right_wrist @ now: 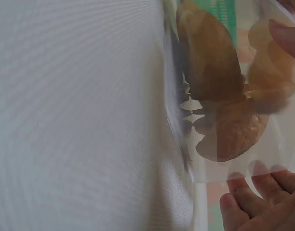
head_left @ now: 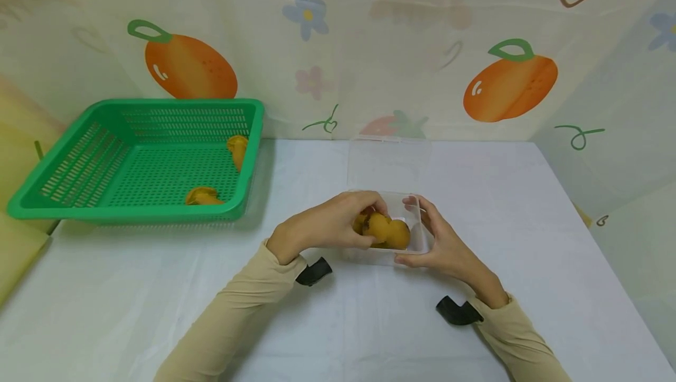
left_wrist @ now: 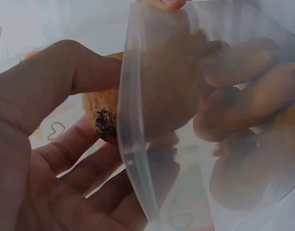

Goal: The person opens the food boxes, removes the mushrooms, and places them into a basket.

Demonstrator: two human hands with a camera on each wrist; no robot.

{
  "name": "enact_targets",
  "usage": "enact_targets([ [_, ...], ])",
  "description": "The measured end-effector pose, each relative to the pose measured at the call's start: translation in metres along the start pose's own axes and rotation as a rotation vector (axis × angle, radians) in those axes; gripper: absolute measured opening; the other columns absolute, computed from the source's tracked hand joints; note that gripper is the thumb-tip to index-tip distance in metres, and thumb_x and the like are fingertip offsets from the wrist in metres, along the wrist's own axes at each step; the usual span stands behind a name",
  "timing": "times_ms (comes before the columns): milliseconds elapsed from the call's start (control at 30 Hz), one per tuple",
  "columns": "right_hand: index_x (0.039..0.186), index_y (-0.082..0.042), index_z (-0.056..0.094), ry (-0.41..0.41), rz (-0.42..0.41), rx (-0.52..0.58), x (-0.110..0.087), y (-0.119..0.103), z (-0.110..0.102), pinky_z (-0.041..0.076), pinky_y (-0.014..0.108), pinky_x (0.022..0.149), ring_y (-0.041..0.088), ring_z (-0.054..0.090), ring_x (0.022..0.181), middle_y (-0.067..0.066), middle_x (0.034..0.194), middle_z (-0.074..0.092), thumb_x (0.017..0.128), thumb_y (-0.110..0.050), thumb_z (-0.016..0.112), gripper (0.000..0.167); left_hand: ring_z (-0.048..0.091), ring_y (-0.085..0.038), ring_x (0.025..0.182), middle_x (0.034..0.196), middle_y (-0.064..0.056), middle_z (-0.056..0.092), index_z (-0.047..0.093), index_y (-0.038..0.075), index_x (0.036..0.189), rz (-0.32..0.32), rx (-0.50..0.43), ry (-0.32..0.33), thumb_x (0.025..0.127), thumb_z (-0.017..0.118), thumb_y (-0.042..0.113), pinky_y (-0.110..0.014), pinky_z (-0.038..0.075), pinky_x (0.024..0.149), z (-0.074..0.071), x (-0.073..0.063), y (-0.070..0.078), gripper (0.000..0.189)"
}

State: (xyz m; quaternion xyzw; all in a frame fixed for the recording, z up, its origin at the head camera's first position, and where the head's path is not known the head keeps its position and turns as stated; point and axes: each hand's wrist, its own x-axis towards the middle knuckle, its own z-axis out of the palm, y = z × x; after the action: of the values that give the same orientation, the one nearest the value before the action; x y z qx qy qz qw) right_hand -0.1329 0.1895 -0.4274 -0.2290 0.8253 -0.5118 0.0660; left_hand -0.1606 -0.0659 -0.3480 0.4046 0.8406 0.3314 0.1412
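A clear plastic box (head_left: 419, 235) stands on the table with its clear lid (head_left: 388, 165) raised at the back. Several yellow-brown mushrooms (head_left: 399, 235) lie inside. From the left, my left hand (head_left: 333, 220) reaches over the box rim and holds a mushroom (left_wrist: 95, 103) between thumb and fingers; a dark, rough patch marks its end. My right hand (head_left: 449, 250) grips the box's right side, thumb at the front and fingers behind. Through the cloudy wall, more mushrooms (right_wrist: 210, 53) show in the right wrist view.
A green plastic basket (head_left: 158, 213) stands at the left of the white-covered table (head_left: 475, 194). Inside it are two mushrooms, one at the right wall (head_left: 239, 150) and one near the front (head_left: 203, 196). A printed curtain (head_left: 359, 47) hangs behind the table.
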Motion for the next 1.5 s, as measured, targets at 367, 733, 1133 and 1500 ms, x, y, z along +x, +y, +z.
enact_targets([
  [367, 0.153, -0.012, 0.024, -0.007, 0.005, 0.005, 0.001, 0.000, -0.001, 0.018, 0.065, 0.119, 0.037, 0.026, 0.147, 0.017, 0.156, 0.033, 0.072, -0.013, 0.089, 0.104, 0.060, -0.011, 0.102, 0.119, 0.000, 0.068, 0.065, 0.010, 0.121, 0.040, -0.024, 0.013, 0.085, 0.071, 0.005, -0.024, 0.050, 0.094, -0.002, -0.004, -0.002, 0.037],
  [733, 0.152, -0.013, 0.025, 0.000, 0.020, -0.008, 0.002, 0.000, -0.002, 0.021, 0.060, 0.120, 0.034, 0.029, 0.146, 0.013, 0.155, 0.035, 0.072, -0.014, 0.089, 0.103, 0.061, -0.011, 0.097, 0.124, 0.000, 0.068, 0.066, 0.011, 0.124, 0.063, -0.077, 0.084, 0.083, 0.067, 0.001, -0.035, 0.056, 0.084, -0.013, -0.019, -0.004, 0.042],
  [1133, 0.154, -0.012, 0.023, 0.000, 0.032, -0.007, 0.002, -0.001, -0.001, 0.020, 0.057, 0.120, 0.034, 0.028, 0.148, 0.013, 0.156, 0.034, 0.071, -0.014, 0.089, 0.105, 0.059, -0.010, 0.091, 0.118, 0.002, 0.070, 0.066, 0.012, 0.123, 0.043, -0.089, 0.171, 0.083, 0.067, 0.000, -0.024, 0.052, 0.077, -0.023, -0.040, -0.012, 0.041],
  [1500, 0.153, -0.014, 0.024, 0.003, 0.032, -0.006, 0.001, 0.000, 0.000, 0.019, 0.058, 0.120, 0.034, 0.028, 0.147, 0.014, 0.156, 0.034, 0.071, -0.015, 0.090, 0.105, 0.062, -0.011, 0.098, 0.111, 0.001, 0.069, 0.066, 0.011, 0.121, 0.002, -0.068, 0.264, 0.083, 0.065, -0.002, -0.034, 0.055, 0.096, -0.035, -0.064, -0.018, 0.040],
])
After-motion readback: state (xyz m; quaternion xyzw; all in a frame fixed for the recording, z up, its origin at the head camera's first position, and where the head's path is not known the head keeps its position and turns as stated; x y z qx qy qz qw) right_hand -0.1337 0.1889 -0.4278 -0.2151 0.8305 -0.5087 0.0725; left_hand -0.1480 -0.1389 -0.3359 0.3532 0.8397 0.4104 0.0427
